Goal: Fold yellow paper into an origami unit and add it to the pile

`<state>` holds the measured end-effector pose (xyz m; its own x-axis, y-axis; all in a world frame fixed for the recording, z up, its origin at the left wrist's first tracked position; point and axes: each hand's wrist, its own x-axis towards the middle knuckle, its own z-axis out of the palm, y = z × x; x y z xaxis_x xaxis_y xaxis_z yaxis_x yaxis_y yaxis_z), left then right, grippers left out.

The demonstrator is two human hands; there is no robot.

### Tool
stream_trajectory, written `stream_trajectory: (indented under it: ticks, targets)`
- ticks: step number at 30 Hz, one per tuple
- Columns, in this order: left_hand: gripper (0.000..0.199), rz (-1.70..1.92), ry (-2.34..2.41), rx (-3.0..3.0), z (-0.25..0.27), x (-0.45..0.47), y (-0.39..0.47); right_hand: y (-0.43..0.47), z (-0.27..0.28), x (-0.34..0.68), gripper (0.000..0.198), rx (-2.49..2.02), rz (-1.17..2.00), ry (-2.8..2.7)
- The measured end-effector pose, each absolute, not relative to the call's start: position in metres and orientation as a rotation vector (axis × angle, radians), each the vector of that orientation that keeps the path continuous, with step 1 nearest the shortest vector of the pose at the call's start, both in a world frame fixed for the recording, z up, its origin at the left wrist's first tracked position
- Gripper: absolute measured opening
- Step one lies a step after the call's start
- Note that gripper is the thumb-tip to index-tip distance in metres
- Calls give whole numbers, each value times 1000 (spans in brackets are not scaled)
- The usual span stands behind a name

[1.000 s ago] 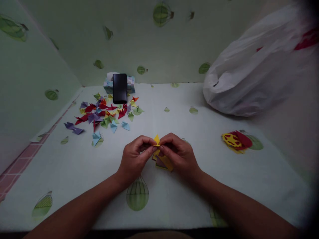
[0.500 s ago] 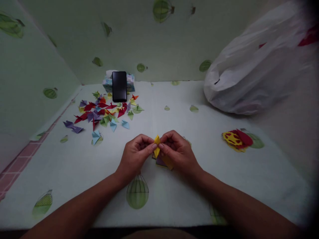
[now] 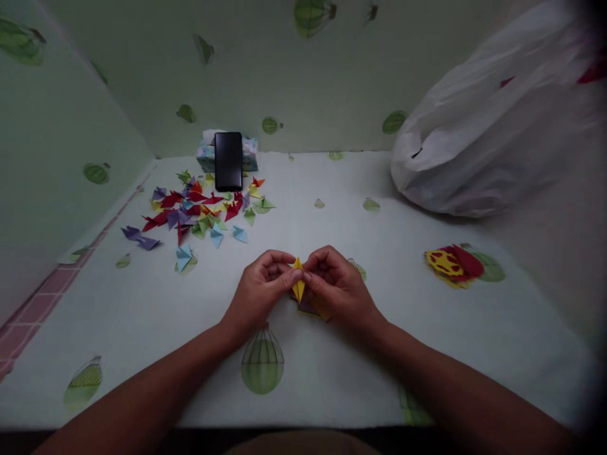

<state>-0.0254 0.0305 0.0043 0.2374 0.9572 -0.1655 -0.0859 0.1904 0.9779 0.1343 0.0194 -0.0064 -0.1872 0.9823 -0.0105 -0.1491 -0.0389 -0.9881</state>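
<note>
A small yellow piece of folded paper (image 3: pixel 298 289), shaped like a narrow diamond, stands upright between my two hands. My left hand (image 3: pixel 265 284) pinches its left side, thumb in front and fingers curled behind. From the other side my right hand (image 3: pixel 339 281) grips it in the same way, the two thumb tips almost meeting. Below and partly behind my right hand lies a little stack of square paper (image 3: pixel 310 309), with purple and orange-yellow showing; the hand hides much of it.
Several folded paper cranes (image 3: pixel 180 218) in many colours lie heaped at the left. Behind them a black phone (image 3: pixel 228 161) leans on a tissue box (image 3: pixel 206 157). A big white plastic bag (image 3: pixel 455 158) stands at the back right, with red and yellow cut-outs (image 3: pixel 453 265) nearer.
Both hands keep hold of the yellow paper in nearly the same place. Its front now faces me a little more, and the thumbs have shifted slightly. The view has tilted a touch.
</note>
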Motion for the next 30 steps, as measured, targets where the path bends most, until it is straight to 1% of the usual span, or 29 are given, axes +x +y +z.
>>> stream_trajectory:
  ticks: [2, 6, 12, 17, 25, 30]
  targets:
    - [24, 932, 1058, 1131, 5, -26, 31, 19, -6, 135, 22, -1024, 1442, -1237]
    - [22, 981, 1082, 1171, 7, -27, 31, 20, -3, 135, 23, -1034, 1486, -1205]
    - [26, 1012, 1104, 1218, 8, -27, 30, 19, 0, 135, 30, -1098, 1627, -1263]
    - [23, 987, 1078, 1201, 6, -29, 30, 18, 0, 136, 30, -1115, 1719, -1253]
    - [19, 972, 1064, 1160, 5, -29, 32, 18, -1, 138, 28, -1110, 1699, -1326]
    - [24, 1012, 1096, 1214, 5, -31, 31, 18, 1, 137, 36, -1129, 1662, -1383]
